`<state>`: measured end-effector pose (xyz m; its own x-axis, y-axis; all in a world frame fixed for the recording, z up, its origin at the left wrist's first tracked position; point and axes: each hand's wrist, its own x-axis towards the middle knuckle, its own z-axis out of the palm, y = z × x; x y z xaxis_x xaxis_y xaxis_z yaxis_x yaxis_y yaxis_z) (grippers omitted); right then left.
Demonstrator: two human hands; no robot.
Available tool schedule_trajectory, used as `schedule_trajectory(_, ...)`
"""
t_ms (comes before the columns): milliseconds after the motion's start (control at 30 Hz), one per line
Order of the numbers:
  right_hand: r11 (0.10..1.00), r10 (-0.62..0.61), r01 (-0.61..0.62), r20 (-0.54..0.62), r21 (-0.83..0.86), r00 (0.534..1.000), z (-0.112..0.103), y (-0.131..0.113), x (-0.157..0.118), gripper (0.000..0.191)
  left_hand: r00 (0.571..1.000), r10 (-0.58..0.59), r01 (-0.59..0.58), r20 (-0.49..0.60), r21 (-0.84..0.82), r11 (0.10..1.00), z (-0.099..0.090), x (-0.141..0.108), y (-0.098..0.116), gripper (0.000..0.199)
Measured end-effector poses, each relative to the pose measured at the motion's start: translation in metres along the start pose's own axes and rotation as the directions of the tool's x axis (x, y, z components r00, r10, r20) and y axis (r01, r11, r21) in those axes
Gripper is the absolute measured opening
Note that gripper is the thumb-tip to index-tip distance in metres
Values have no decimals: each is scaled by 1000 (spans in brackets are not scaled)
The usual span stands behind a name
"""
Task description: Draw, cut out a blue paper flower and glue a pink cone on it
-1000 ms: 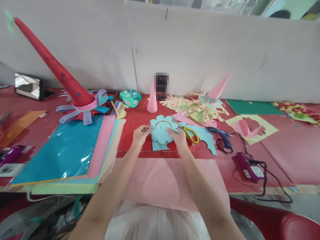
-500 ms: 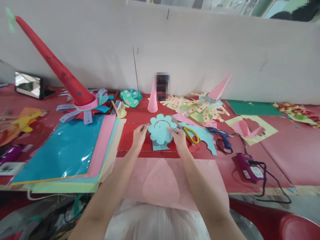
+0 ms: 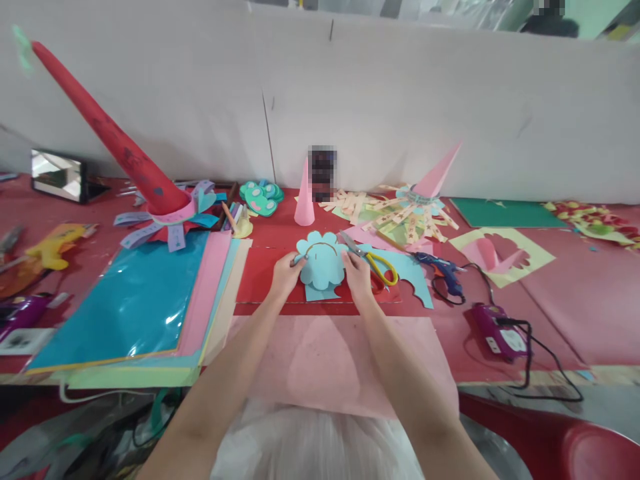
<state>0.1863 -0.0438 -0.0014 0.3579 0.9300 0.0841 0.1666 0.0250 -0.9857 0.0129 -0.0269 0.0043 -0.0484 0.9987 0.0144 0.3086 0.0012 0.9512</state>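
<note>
A light-blue scalloped paper flower [image 3: 323, 267] is between my hands, with a curved line and a short mark near its middle. My left hand [image 3: 287, 275] pinches its left edge, thumb and fingers closed. On the opposite side, my right hand [image 3: 358, 275] is closed at the right edge. Under the flower lies another light-blue piece of paper [image 3: 316, 294], over a red sheet [image 3: 260, 283]. Scissors with a yellow handle loop [image 3: 387, 268] rest just beyond my right hand. A light-blue paper offcut [image 3: 421, 280] lies to their right.
A pink paper cone [image 3: 305, 205] stands at the back, near a tall red cone hat [image 3: 125, 147] and a pink cone hat [image 3: 427, 183]. To the right are a blue glue gun [image 3: 445, 273] and a purple power box [image 3: 500, 333]. Blue plastic-covered sheets [image 3: 135, 293] lie left.
My left hand has moved right and slightly down, onto the flower's left edge. My right hand's grip has shifted slightly outward and down. The flower sits slightly lower.
</note>
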Motion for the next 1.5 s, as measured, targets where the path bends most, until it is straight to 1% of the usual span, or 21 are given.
schedule_trajectory(100, 1000, -16, 17, -49, 18, 999, 0, 3, 2, 41, 1000, -13, 13, 1, 12, 1000, 0, -1, 4, 27)
schedule_trajectory(200, 999, -16, 18, -72, 26, 997, -1, 6, 3, 40, 1000, -23, 23, -8, 22, 1000, 0, -2, 7, 25)
schedule_trajectory(367, 995, 60, -52, -90, 83, 994, -3, 7, 6, 42, 999, -27, 28, -22, 21, 999, 1, -2, 5, 21)
schedule_trajectory(467, 985, 111, -98, -82, 143, 990, -6, 6, 8, 43, 999, -30, 31, -20, 15, 999, 1, -2, 4, 19)
schedule_trajectory(533, 978, 127, -110, -83, 177, 988, -7, 5, 8, 42, 999, -31, 32, -17, 14, 999, 0, -2, 4, 19)
schedule_trajectory(667, 980, 102, -82, -98, 183, 990, -8, 4, 9, 39, 1000, -24, 25, -8, 10, 1000, 0, -2, 2, 17)
schedule_trajectory(833, 984, 76, -59, -97, 166, 992, -8, 6, 10, 42, 1000, -18, 18, 2, 13, 1000, 0, -1, 0, 17)
schedule_trajectory(1167, 983, 114, -104, -61, 149, 992, -8, 2, 9, 42, 1000, -1, 1, 5, 23, 1000, -2, -1, 0, 22)
schedule_trajectory(1300, 988, 93, -85, -59, 131, 994, -9, 2, 8, 39, 1000, -2, 2, -6, 25, 1000, -3, -1, 0, 24)
schedule_trajectory(1500, 992, 67, -61, -45, 114, 997, -8, -2, 6, 37, 1000, -3, 3, -14, 14, 1000, -3, -2, 6, 22)
